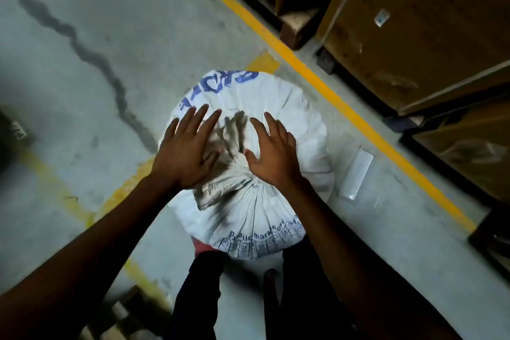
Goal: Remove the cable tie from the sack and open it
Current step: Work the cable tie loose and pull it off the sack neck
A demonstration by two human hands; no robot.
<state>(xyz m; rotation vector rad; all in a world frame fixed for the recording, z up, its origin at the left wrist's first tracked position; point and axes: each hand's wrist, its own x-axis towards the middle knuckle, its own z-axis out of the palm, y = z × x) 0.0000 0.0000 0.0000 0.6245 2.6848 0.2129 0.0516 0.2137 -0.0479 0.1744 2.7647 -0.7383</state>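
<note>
Head view looks straight down on the sack [265, 124], a white woven bag with blue print standing upright on the grey floor [82, 50], just in front of your legs. Its mouth is gathered into a tight bunch at the top, pleats fanning out from a neck [252, 183] that sits close to your right wrist, and the loose grey-stained end of the bunch [220, 176] flops toward your left hand.

Your left hand [183, 156] is spread flat, fingers apart, low over the left side of the bunch; whether the palm is pressing the cloth or only hovering I cannot tell, since the picture is blurred there. Your right hand [274, 157] is likewise open, fingers splayed, over the right side. Neither grip is closed on anything. Bracketing the bunch this way looks like you are steadying the sack and feeling for the tie.

The cable tie itself does not show; by the pleats it should be cinched at the neck, hidden in the folds, so the sack is probably still shut.

Around you: a yellow floor line [317, 72] runs diagonally behind the sack, with brown cartons [414, 36] beyond it to the right, well apart. A small clear packet [356, 172] lies on the floor just beside the sack's right flank. A dark crack wanders across the floor on the left. Nothing blocks your reach; only the floppy cloth covering the neck stands in your way.
</note>
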